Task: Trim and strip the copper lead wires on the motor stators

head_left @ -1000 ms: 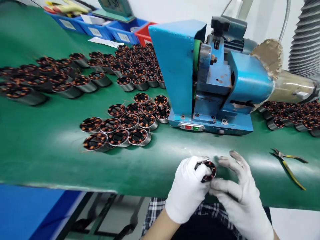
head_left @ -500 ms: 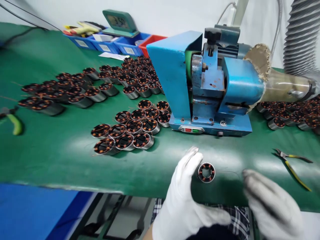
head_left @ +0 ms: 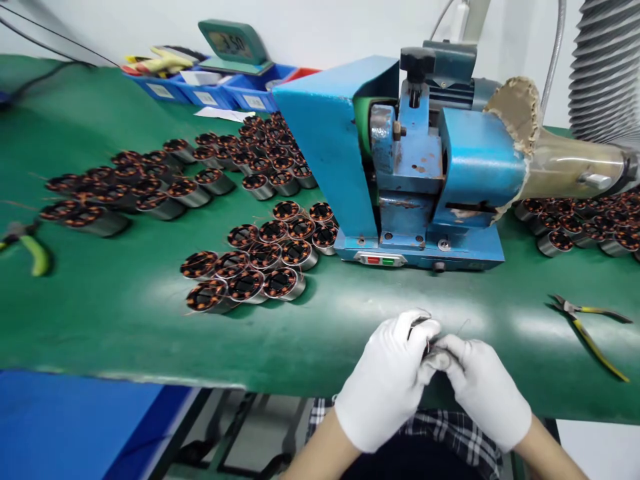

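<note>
My left hand (head_left: 387,377), in a white glove, is closed around a motor stator (head_left: 429,345), a short metal ring with copper windings. Fingers cover most of it, and it is held just over the green bench near the front edge. My right hand (head_left: 483,383), gloved too, meets the left at the stator's right side with thumb and fingers pinched. A thin wire (head_left: 465,325) sticks up from between the right fingers; its other end is hidden. Several more stators (head_left: 245,283) stand in a group to the left, windings up.
A blue belt grinder (head_left: 420,200) stands behind the hands, with a grey duct hose (head_left: 603,73) at right. Yellow-handled cutters (head_left: 590,330) lie to the right, green-handled ones (head_left: 35,250) far left. Blue bins (head_left: 207,93) and a digital clock (head_left: 234,43) are at the back.
My left hand has closed over the stator that stood in front of it on the bench. My right hand has moved left to meet it, with fingers now pinched.
</note>
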A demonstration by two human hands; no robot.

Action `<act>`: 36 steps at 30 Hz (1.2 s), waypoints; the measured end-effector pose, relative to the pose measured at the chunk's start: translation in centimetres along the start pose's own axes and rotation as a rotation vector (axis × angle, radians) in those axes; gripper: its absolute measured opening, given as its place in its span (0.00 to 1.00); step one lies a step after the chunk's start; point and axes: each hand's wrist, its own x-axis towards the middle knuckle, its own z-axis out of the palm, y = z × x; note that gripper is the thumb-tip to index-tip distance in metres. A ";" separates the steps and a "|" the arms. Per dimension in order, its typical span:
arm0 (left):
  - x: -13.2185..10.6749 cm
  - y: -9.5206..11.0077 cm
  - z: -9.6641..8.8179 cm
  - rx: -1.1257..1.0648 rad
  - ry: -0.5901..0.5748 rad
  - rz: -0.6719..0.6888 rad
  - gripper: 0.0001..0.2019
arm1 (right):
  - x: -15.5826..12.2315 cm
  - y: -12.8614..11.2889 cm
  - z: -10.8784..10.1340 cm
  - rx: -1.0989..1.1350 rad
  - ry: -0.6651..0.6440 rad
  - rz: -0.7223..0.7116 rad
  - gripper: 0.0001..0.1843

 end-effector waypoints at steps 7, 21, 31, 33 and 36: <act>0.4 0.0 0.3 0.071 -0.009 0.116 0.08 | 0.6 0.5 -2.6 0.776 -0.205 0.399 0.14; 0.5 0.2 0.8 0.015 0.097 0.093 0.07 | -1.0 1.2 -0.6 -0.353 0.306 -0.501 0.16; -0.1 -1.4 -0.4 0.028 0.128 -0.021 0.23 | -0.5 1.7 0.0 -0.204 0.381 -0.344 0.18; -0.2 -0.6 -0.6 -0.110 0.163 -0.045 0.23 | -0.8 0.5 -0.8 -0.068 0.407 -0.323 0.15; -0.6 0.8 -1.4 -0.184 0.201 0.045 0.17 | -1.0 -1.1 -2.2 0.209 0.304 -0.211 0.10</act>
